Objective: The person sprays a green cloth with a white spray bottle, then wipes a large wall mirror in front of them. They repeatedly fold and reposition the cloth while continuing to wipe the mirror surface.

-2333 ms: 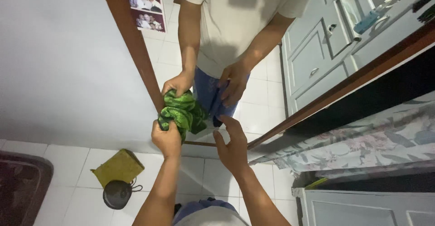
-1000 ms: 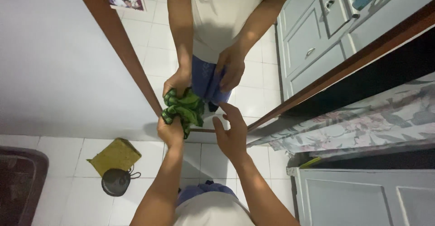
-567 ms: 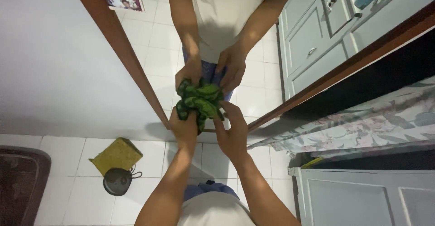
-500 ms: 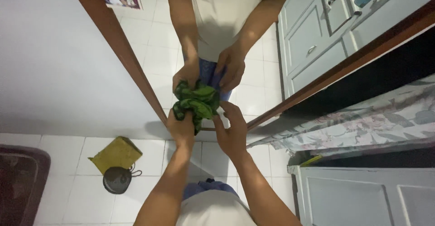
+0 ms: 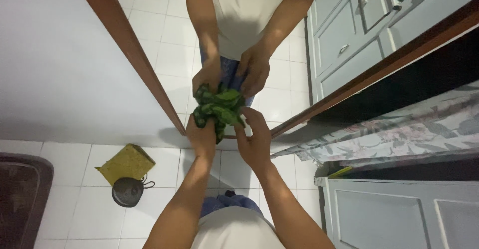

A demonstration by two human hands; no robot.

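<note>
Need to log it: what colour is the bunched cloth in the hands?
Green with a darker pattern; the bunched cloth shows in the head view.

Your left hand (image 5: 202, 135) and right hand (image 5: 254, 141) meet at the bunched cloth (image 5: 218, 108) ahead of you; the other person's hands (image 5: 253, 73) grip it from its far side; the door frame (image 5: 130, 54) runs just left of the cloth; a cushion (image 5: 125, 162) lies on the floor (image 5: 75, 204) to your left, a round pouch (image 5: 126, 192) touching its near edge; cabinets (image 5: 349, 34) stand to your right, beyond the patterned bedding (image 5: 399, 134).
</note>
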